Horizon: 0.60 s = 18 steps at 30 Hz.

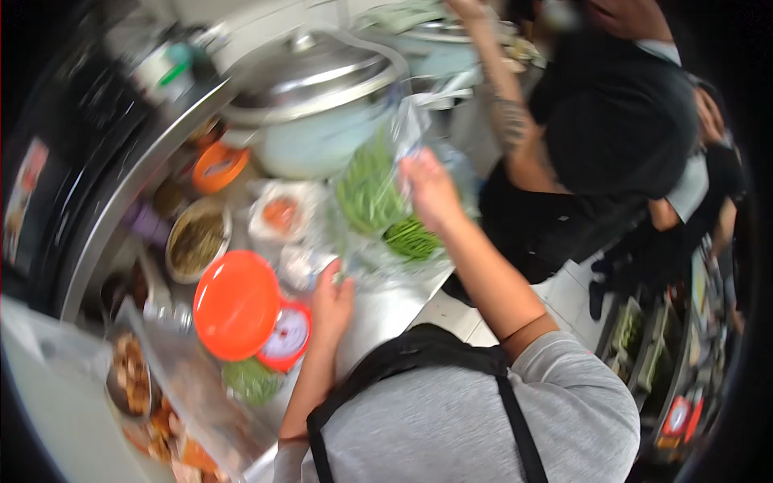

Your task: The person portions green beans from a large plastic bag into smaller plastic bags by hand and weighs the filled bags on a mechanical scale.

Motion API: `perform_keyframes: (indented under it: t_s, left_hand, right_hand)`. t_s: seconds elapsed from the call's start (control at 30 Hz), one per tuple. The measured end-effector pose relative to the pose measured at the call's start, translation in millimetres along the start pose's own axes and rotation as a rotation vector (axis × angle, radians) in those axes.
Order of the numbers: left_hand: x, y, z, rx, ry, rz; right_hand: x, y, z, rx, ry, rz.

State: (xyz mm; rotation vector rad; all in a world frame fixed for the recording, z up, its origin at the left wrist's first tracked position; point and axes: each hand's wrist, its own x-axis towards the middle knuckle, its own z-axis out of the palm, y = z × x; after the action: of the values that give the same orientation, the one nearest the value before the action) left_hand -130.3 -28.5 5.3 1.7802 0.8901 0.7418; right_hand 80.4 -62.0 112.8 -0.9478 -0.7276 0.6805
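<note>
At far left a black appliance (48, 185) stands beside the steel bench (386, 310). On the bench, from the left, lie a tray of brown food (137, 386), one bowl of dark greens (197, 241) and one orange-lidded tub (217, 167). Next comes a scale (250, 310) with an orange pan and a round dial, a small heap of greens (251, 380) in front of it. Behind stands one large pale pot (310, 101) with a steel lid.

The left hand (332, 302) rests on the bench just right of the scale, touching the lower edge of a clear bag (378, 185); whether its grip is pinched or loose is too blurred to tell. The bag holds green beans (366, 193) and hangs above the bench. The right hand (431, 189) pinches the bag's upper side.

To the right, a person in black (612, 129) stands close by on a pale tiled floor (564, 298), one arm stretched toward the back. Crates (644, 346) line the far right.
</note>
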Motion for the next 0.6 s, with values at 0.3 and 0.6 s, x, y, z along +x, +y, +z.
perform_keyframes:
  t_s: [0.3, 0.6]
  left_hand:
    - [39.7, -63.8, 7.3, 0.141, -0.054, -0.130]
    - [42.0, 12.2, 7.6, -0.042, 0.040, -0.044]
  right_hand:
    - [-59.7, 85.3, -105.1, -0.274, 0.176, 0.317]
    - [-98.6, 42.9, -118.1, -0.240, 0.092, 0.424]
